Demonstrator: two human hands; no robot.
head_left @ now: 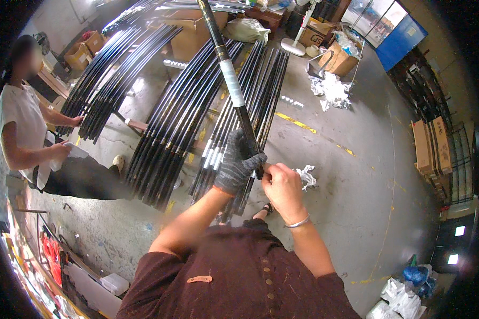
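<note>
My left hand, in a dark grey knitted glove, is closed round the lower part of a long black pole. The pole slants up and away to the far left, with a white wrapped band and gold rings along it. At its near end, my bare right hand, with a silver bangle at the wrist, is pinched shut against or beside the tip. What lies between those fingers is hidden. Beneath the held pole, several similar black poles lie side by side on low supports, some with white bands.
To the left, a person stands by another row of poles, holding something white. Crumpled white wrapping and a cardboard box sit at the far right. Flat cartons lean by the right wall; white bags lie near right.
</note>
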